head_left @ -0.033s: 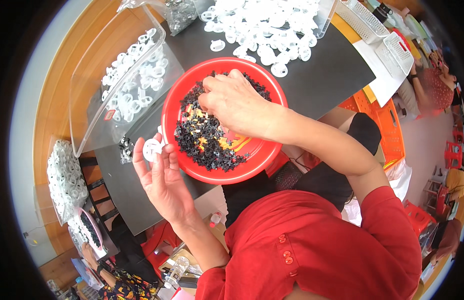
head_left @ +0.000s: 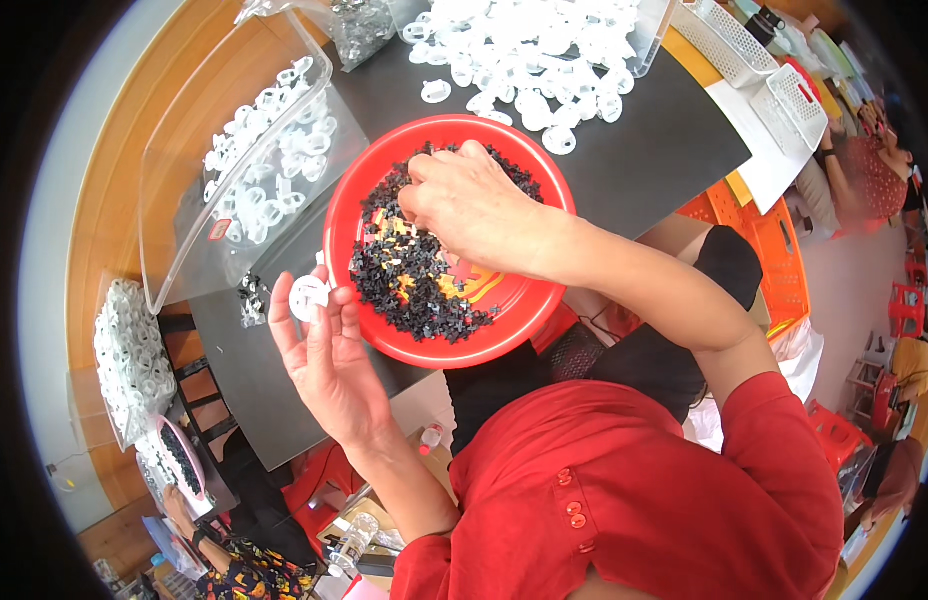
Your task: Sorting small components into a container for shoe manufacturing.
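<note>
A round white plastic piece (head_left: pixel 309 298) is pinched between the thumb and fingers of my left hand (head_left: pixel 334 370), just left of a red basin (head_left: pixel 529 318). Small black cross-shaped parts (head_left: pixel 409 300) lie spread over the basin's bottom, with its yellow print showing between them. My right hand (head_left: pixel 464 200) reaches into the basin from the right, fingers curled down and closed among the black parts. Its fingertips are hidden, so I cannot make out what they hold.
Loose white plastic pieces (head_left: pixel 544 70) heap at the table's far side. A clear bin (head_left: pixel 159 225) with more stands at the left, near a small bag of black parts (head_left: pixel 252 300). An orange crate (head_left: pixel 784 270) and white baskets (head_left: pixel 729 45) are at right. Another person's arm (head_left: pixel 199 530) shows lower left.
My left hand and the white piece have shifted very slightly to the right. My right hand stays almost in place in the basin.
</note>
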Tool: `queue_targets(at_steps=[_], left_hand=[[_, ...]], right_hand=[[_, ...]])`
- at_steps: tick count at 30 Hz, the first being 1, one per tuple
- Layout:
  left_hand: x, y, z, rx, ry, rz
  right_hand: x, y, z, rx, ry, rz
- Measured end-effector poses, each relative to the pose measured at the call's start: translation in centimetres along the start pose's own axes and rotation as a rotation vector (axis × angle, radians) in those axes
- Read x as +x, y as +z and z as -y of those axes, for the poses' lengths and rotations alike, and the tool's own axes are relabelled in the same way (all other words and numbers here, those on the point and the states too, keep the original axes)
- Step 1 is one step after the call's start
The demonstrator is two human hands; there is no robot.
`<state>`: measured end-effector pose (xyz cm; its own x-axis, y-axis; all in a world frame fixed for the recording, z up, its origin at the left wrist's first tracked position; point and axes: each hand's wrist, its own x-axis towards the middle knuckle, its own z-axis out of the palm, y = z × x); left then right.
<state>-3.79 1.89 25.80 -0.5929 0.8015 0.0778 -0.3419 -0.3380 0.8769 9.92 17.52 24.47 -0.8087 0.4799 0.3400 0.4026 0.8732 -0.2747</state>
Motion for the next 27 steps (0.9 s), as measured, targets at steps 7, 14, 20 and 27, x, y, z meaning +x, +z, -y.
queue_targets(at_steps=[7,14,20,27], left_hand=[[-0.3,1.6,0.7,0.060,-0.075,0.028],[-1.1,4.1,2.1,0.235,-0.014,0.063],[-1.4,4.3,1.6,0.357,0.003,0.043],[-1.7,4.2,1.7,0.300,0.040,-0.003]], right_hand=[[-0.4,-1.3,-0.1,0.301,0.040,-0.154],[-1.3,-4.6,2.2,1.113,0.236,0.063],[-2.2,-3.5,2.6,1.069,0.142,-0.105],[-2.7,-5.1,4.1,0.943,0.212,-0.151]])
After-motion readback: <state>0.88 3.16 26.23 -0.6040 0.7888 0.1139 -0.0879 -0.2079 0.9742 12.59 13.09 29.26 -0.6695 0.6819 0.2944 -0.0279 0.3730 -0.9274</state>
